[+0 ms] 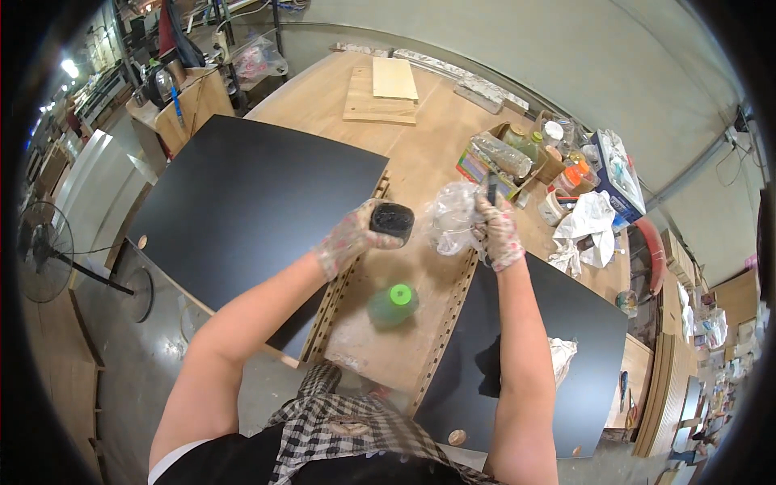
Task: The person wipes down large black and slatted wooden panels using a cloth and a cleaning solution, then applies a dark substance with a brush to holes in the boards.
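My left hand (353, 236), in a thin flower-patterned glove, grips a black rounded block (393, 221) that looks like a sponge or sanding block. Gloved the same way, my right hand (501, 234) is closed on a crumpled clear plastic bag (454, 217). A small dark piece (491, 188) sticks up from its fingers; its kind is unclear. Below and between the hands, a translucent bottle with a bright green cap (400, 294) stands on the wooden table (368, 343). Black panels lie on both sides, the left panel (267, 202) under my left arm and the right panel (586, 323) under my right.
Beyond my right hand stands an open carton (473, 166) crowded with bottles and jars. White crumpled cloths (590, 222) lie beside a blue box (618, 182). Wooden boards (380, 101) rest at the table's far end. A floor fan (89, 271) stands at left.
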### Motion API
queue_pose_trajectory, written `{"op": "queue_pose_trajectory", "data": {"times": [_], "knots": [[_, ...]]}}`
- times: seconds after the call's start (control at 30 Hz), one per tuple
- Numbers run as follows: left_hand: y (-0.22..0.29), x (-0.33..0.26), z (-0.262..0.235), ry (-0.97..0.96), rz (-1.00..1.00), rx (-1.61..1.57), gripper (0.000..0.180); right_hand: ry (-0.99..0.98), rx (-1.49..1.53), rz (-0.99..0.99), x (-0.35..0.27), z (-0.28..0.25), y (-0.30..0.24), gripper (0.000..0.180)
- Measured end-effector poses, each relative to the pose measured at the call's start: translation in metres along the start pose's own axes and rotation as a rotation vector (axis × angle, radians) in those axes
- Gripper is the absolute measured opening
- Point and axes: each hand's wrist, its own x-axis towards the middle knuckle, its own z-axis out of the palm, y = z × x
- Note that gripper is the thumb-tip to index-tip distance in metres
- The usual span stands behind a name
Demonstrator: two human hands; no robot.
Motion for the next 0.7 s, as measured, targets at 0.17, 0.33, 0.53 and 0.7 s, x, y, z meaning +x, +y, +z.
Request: {"op": "queue_pose_trajectory", "data": {"times": [0.17, 0.33, 0.53, 0.7], "knots": [[-0.090, 0.122, 0.024, -0.172, 0.038, -0.210, 0.039, 0.037, 0.518, 0.025, 0.003, 0.024, -0.001, 0.025], [-0.128, 0.162, 0.055, -0.295, 0.132, 0.215, 0.039, 0.092, -0.276, 0.237, 0.038, 0.004, 0.061, 0.031], [-0.096, 0.149, 0.082, -0.379, 0.331, 1.257, 0.041, 0.341, -1.140, 0.207, 0.065, -0.033, 0.095, 0.045], [-0.161, 0.172, 0.057, -0.083, 0.111, 0.884, 0.034, 0.284, -1.292, 0.265, 0.070, -0.008, 0.108, 0.048]]}}
